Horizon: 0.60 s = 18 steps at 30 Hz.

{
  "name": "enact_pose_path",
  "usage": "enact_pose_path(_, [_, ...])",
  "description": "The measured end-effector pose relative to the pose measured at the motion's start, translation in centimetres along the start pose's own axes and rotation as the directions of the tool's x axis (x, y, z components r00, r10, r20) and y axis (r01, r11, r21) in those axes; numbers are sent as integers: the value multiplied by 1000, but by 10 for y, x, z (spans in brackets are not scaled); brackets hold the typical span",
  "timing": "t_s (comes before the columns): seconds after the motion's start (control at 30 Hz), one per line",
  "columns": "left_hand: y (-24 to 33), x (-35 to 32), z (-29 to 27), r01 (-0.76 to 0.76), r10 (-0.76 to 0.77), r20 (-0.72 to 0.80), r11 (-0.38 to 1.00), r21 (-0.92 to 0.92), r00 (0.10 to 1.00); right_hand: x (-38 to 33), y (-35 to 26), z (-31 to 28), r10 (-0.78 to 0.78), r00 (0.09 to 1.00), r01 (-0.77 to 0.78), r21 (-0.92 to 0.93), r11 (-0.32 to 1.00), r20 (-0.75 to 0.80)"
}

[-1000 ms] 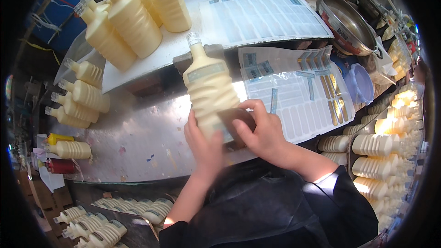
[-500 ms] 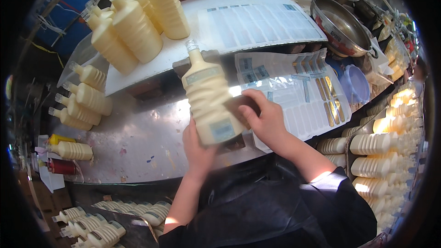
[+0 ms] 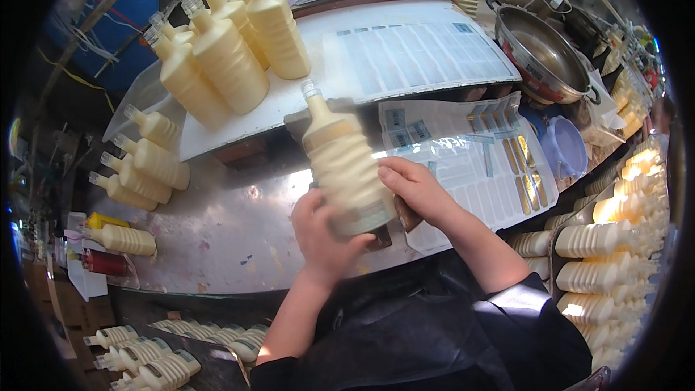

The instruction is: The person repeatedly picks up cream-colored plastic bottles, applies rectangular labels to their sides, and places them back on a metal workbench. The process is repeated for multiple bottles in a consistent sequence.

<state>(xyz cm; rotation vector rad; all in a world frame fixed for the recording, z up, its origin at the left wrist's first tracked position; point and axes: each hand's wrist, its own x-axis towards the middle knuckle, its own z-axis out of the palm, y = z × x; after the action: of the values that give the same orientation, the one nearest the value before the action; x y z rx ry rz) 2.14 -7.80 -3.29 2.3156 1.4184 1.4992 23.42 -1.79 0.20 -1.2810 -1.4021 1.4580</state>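
Observation:
A cream, ribbed plastic bottle (image 3: 344, 156) with a clear threaded neck is tilted over the bench, its base toward me. My left hand (image 3: 323, 239) curls round its lower left side and base, slightly blurred. My right hand (image 3: 416, 187) rests its fingers on the bottle's right side. Under that palm it keeps a brown flat piece (image 3: 409, 213), mostly covered. A greyish label (image 3: 365, 219) shows blurred near the bottle's base. Behind the neck sits a dark block-like support (image 3: 297, 124); whether the bottle touches it, I cannot tell.
Sticker sheets (image 3: 463, 166) with gold strips lie right of the bottle. Another sheet (image 3: 413, 58) covers the white raised board (image 3: 318, 43). Several cream bottles (image 3: 224, 65) stand far left; others lie below them. A metal pan (image 3: 543, 51) and purple bucket (image 3: 563, 148) are at right.
My left hand has shifted its hold at the base, its thumb now showing beneath. The brown piece has come off the bottle's side to under my right palm. The bottle appears slightly turned.

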Motion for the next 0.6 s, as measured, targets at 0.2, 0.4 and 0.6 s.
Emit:
enact_pose_path(0.2, [-23, 50, 9, 637, -664, 219, 488, -597, 715, 30, -4, -5, 65, 984, -65, -5, 998, 166])
enact_pose_path(0.4, [-56, 91, 9, 667, -610, 456, 165, -726, 648, 27, -6, -9, 17, 957, -45, 90, 995, 291])
enact_pose_path(0.6, [-28, 130, -39, 698, -377, 592, 293, -654, 712, 5, -27, -16, 14, 915, -6, -21, 1000, 402])
